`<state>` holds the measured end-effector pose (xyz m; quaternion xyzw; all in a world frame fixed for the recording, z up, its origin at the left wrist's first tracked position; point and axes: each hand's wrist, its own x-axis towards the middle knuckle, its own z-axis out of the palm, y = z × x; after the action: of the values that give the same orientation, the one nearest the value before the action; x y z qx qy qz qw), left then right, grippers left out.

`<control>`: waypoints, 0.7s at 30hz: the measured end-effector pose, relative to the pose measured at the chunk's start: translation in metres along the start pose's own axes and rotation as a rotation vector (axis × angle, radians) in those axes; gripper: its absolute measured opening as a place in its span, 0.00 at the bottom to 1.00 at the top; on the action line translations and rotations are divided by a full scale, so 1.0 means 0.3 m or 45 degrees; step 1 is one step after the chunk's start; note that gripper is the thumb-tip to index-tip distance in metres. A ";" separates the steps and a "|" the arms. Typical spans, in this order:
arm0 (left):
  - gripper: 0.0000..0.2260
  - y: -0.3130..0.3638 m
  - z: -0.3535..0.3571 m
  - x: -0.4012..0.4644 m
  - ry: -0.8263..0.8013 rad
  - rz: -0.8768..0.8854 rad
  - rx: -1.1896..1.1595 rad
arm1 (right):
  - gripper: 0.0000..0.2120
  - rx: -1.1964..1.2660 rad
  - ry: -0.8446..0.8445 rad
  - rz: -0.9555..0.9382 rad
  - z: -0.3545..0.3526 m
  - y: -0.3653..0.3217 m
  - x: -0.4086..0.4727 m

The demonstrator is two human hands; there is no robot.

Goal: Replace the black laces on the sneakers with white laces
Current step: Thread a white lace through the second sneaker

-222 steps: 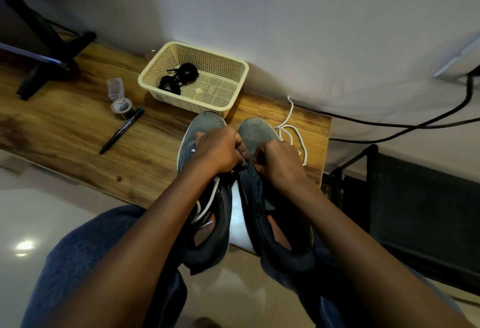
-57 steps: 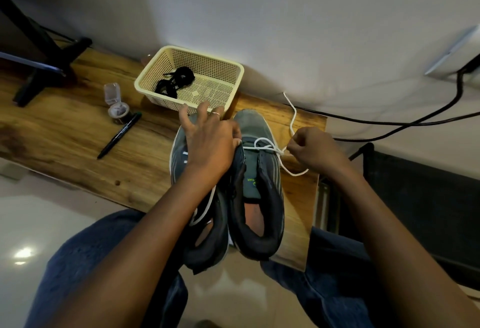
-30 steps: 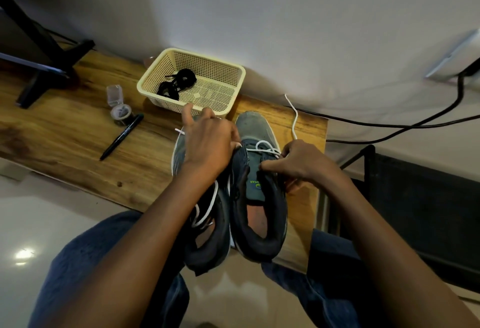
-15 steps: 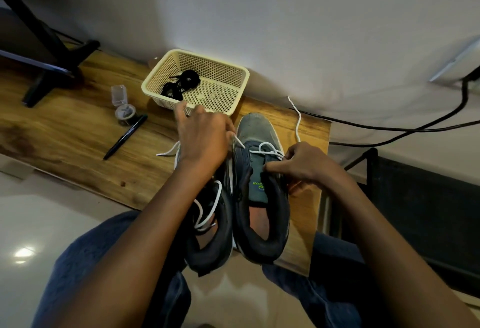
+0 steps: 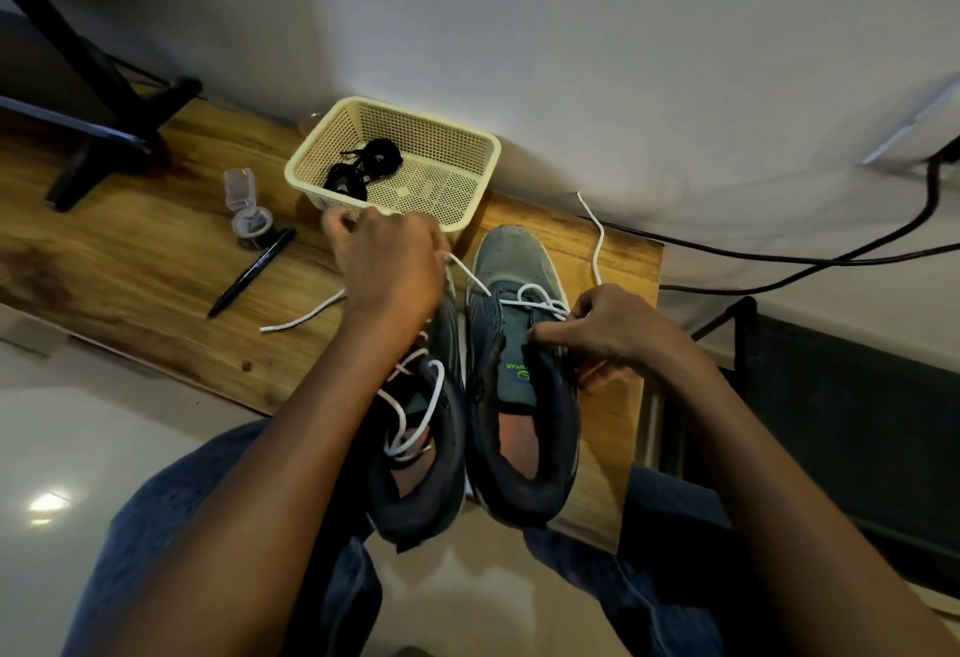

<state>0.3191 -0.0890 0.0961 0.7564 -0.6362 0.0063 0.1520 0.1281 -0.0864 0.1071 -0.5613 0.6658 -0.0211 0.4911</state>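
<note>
Two dark grey sneakers stand side by side at the wooden table's near edge, the left sneaker and the right sneaker. A white lace is threaded through the right sneaker's lowest eyelets. My left hand grips one end of it above the left sneaker's toe, and the strand runs taut to the right sneaker. My right hand pinches the lace at the right sneaker's tongue. The other loose lace end trails toward the wall. The left sneaker carries its own white lace. Black laces lie in the basket.
A cream mesh basket stands against the wall behind the sneakers. A black pen and a small clear container lie to the left, beyond them a black stand. Black cables run along the right. My knees are below the table edge.
My left hand has lifted away to the left with a lace end, drawing the strand tight. My right hand moved from pulling the lace out at the right to pinching it at the tongue.
</note>
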 end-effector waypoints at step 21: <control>0.09 0.022 0.013 -0.012 -0.262 0.193 -0.003 | 0.18 0.015 -0.004 0.011 -0.004 -0.001 -0.004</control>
<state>0.3114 -0.0874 0.0931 0.7026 -0.7038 -0.0603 0.0859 0.1273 -0.0862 0.1086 -0.5556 0.6673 -0.0218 0.4956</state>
